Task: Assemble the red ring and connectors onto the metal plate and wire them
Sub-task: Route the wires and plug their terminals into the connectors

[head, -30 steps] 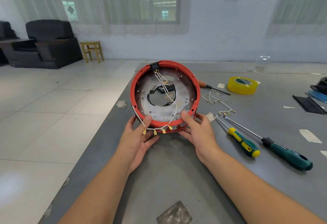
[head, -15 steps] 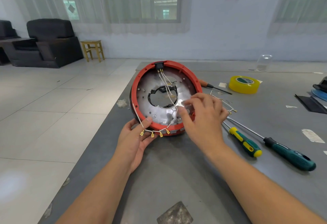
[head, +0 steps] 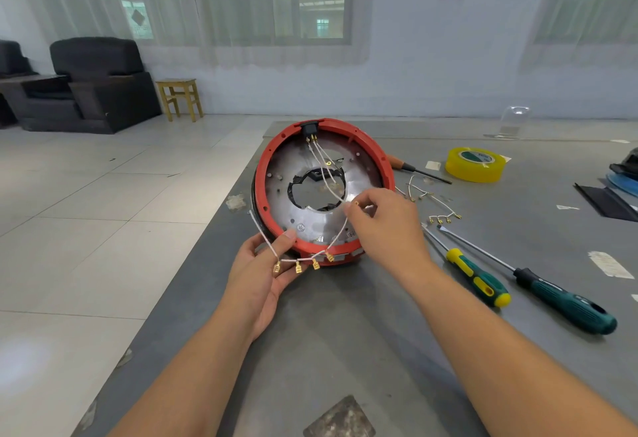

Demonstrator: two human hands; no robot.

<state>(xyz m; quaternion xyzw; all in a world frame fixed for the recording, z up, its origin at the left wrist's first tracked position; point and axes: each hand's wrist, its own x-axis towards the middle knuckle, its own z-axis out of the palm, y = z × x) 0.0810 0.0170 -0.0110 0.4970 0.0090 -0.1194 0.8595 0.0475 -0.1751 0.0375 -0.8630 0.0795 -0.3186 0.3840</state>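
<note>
Right hand (head: 386, 229) pinches wire terminal (head: 356, 202) over metal plate (head: 331, 222)

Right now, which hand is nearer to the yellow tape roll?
Right. The right hand is over the metal plate, on the tape roll's side; the left hand holds the red ring's near edge, farther away.
</note>
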